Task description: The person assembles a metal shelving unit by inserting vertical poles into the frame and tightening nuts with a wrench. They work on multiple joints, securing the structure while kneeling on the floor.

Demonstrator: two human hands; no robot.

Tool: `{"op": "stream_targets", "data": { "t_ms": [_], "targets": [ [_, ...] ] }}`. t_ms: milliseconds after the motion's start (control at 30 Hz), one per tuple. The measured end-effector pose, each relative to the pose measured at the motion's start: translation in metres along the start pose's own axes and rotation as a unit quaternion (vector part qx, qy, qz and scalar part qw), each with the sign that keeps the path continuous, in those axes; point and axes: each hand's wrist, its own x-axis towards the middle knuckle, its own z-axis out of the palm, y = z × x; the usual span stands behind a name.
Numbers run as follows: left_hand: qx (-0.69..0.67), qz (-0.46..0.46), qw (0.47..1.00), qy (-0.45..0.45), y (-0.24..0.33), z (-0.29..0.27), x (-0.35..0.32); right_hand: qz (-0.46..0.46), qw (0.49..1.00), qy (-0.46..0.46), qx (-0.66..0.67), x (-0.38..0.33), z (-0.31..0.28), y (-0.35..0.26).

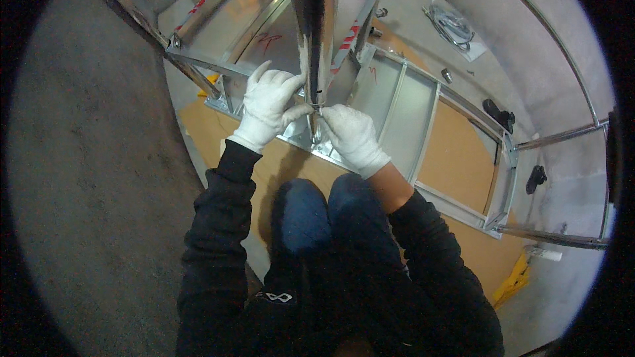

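A thick, shiny metal tube (316,33) stands upright in front of me, and a narrower metal piece (315,133) shows below its end. My left hand (270,107), in a white knit glove, is against the tube's left side. Its thumb and forefinger close in at the lower end, while its other fingers are partly spread. From the right, my gloved right hand (352,133) pinches at the same joint, fingertips nearly meeting the left thumb. Whatever small part lies between those fingertips is hidden. Both hands are at the near edge of a metal frame.
A panelled metal frame (403,109) lies to the right on brown cardboard (456,241). Bent tube rails (562,137) rise at the far right. Behind are a coiled cable (451,26) and loose dark fittings (497,114). Yellow material (512,283) lies at lower right.
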Motion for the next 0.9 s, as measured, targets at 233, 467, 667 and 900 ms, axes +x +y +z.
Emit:
{"op": "stream_targets", "data": {
  "t_ms": [233, 467, 667, 900],
  "targets": [
    [0.001, 0.007, 1.0, -0.007, -0.001, 0.001, 0.002, -0.042, 0.997, 0.001, -0.059, 0.004, -0.001, 0.001],
    [0.009, 0.029, 0.999, -0.018, -0.003, -0.002, 0.006, -0.135, 0.978, -0.101, -0.124, 0.022, -0.04, 0.003],
    [0.014, 0.034, 0.999, -0.025, -0.002, -0.002, 0.007, -0.189, 0.953, -0.177, -0.155, 0.041, -0.055, 0.008],
    [0.021, 0.032, 0.999, -0.033, 0.0, -0.004, 0.008, -0.11, 0.98, -0.122, -0.116, 0.024, -0.037, 0.009]
  ]
}}
